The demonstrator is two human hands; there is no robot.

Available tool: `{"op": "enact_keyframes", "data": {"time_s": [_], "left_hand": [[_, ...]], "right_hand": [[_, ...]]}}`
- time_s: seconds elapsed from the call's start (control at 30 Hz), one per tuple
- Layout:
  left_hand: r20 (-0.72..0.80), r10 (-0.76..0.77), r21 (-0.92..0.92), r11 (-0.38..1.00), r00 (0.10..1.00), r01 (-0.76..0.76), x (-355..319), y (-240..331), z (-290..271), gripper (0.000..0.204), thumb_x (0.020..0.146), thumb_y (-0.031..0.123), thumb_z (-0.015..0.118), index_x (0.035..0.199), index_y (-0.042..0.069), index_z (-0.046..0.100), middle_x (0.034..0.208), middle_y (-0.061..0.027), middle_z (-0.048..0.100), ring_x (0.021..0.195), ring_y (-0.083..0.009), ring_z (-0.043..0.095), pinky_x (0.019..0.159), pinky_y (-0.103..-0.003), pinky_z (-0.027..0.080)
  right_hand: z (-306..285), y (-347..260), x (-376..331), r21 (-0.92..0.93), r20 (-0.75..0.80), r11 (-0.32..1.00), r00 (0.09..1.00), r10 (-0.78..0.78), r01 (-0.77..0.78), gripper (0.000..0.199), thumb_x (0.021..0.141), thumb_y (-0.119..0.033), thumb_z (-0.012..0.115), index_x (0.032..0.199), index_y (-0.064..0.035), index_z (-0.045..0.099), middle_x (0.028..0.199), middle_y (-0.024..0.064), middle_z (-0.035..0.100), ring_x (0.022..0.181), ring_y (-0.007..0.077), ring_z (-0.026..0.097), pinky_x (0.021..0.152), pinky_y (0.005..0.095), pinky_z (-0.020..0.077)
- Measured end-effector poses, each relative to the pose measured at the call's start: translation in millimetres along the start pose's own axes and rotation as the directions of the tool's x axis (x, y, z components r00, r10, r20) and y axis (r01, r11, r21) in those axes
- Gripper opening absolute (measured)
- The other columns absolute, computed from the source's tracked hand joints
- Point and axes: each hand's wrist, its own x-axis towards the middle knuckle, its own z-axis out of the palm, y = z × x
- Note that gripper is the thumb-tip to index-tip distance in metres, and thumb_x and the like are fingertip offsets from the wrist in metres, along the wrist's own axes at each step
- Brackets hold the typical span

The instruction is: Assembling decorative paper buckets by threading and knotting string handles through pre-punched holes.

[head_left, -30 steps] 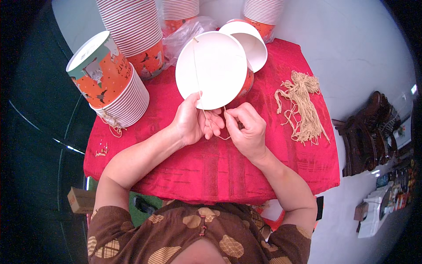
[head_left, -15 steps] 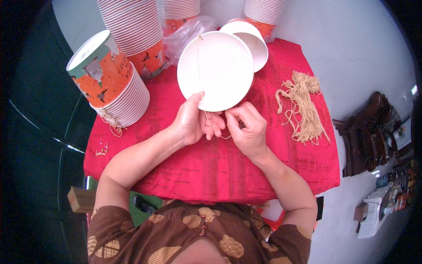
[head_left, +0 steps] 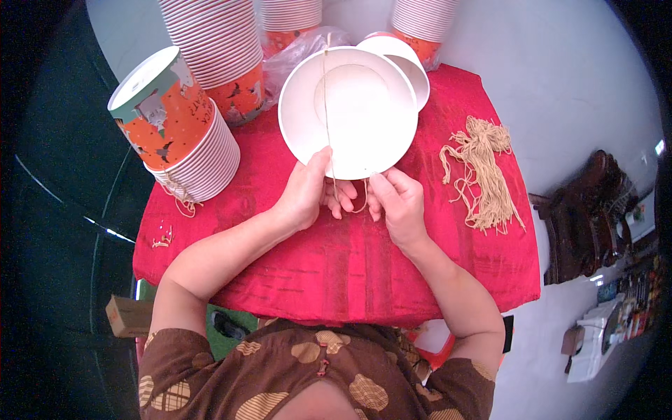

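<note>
A white-lined paper bucket (head_left: 371,126) is tipped so its open mouth faces me, with its round bottom showing inside. My left hand (head_left: 308,192) is closed on the near left rim, thumb on top. Beneath that thumb runs a thin tan string (head_left: 326,98), stretched across the mouth from a knot at the far rim. The loose end loops down below the near rim between my hands. My right hand (head_left: 397,203) pinches the near rim right of centre, thumb on the edge; the string's tip there is hidden by the fingers.
A bundle of tan strings (head_left: 486,175) lies on the red cloth (head_left: 336,273) at right. Another bucket (head_left: 413,66) lies tipped behind mine. Stacked orange-printed buckets (head_left: 210,56) stand at the back, and a shorter stack (head_left: 199,161) leans at left. A clear plastic bag (head_left: 294,66) sits between them.
The bucket has tilted further toward me, bringing its inside bottom into view. My right hand has moved slightly right, from pinching the string below the rim onto the rim itself.
</note>
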Motion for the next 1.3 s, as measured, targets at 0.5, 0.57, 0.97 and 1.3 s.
{"op": "enact_keyframes", "data": {"time_s": [0.5, 0.57, 0.97, 1.3], "left_hand": [[0.077, -0.151, 0.158, 0.978, 0.986, 0.137, 0.2, -3.1, 1.5, 0.033, 0.092, 0.033, 0.061, 0.094, 0.0, 0.057, 0.073, -0.0106, 0.064, 0.055, -0.0136, 0.062, 0.036, -0.022, 0.044], [0.129, -0.16, 0.2, 0.971, 0.979, 0.133, 1.2, -7.9, -2.2, 0.033, 0.093, 0.033, 0.061, 0.092, 0.0, 0.058, 0.075, -0.0114, 0.066, 0.058, -0.0154, 0.064, 0.037, -0.022, 0.046], [0.42, 0.099, 0.432, 0.852, 0.902, -0.295, -18.6, 8.3, 10.3, 0.029, 0.081, 0.024, 0.077, 0.086, 0.001, 0.062, 0.083, -0.0064, 0.063, 0.068, -0.0106, 0.062, 0.055, -0.023, 0.05], [0.547, 0.519, 0.639, 0.249, 0.657, -0.728, -15.4, 23.4, 9.1, 0.02, 0.09, 0.012, 0.057, 0.08, -0.005, 0.058, 0.079, -0.0209, 0.061, 0.077, -0.0361, 0.061, 0.068, -0.042, 0.05]], "right_hand": [[0.4, 2.2, 7.8, 0.262, -0.27, 0.943, 0.922, 0.277, -0.206, 0.027, 0.093, -0.016, 0.059, 0.069, -0.0032, 0.055, 0.057, 0.0014, 0.051, 0.043, 0.007, 0.044, 0.037, 0.0225, 0.0341], [-1.5, 2.6, 9.1, 0.254, -0.295, 0.954, 0.927, 0.234, -0.16, 0.027, 0.093, -0.016, 0.059, 0.069, -0.0035, 0.055, 0.056, 0.0007, 0.05, 0.043, 0.0069, 0.043, 0.037, 0.0231, 0.033], [0.2, 7.8, 9.2, 0.169, -0.219, 0.95, 0.93, 0.295, -0.262, 0.026, 0.094, -0.019, 0.057, 0.075, -0.0011, 0.059, 0.054, 0.0048, 0.054, 0.041, 0.0104, 0.047, 0.035, 0.0251, 0.0343], [2.0, 14.1, 6.1, 0.117, -0.125, 0.933, 0.927, 0.355, -0.342, 0.021, 0.094, -0.016, 0.054, 0.08, -0.0007, 0.057, 0.054, 0.0049, 0.054, 0.038, 0.0109, 0.049, 0.032, 0.0248, 0.0348]]}}
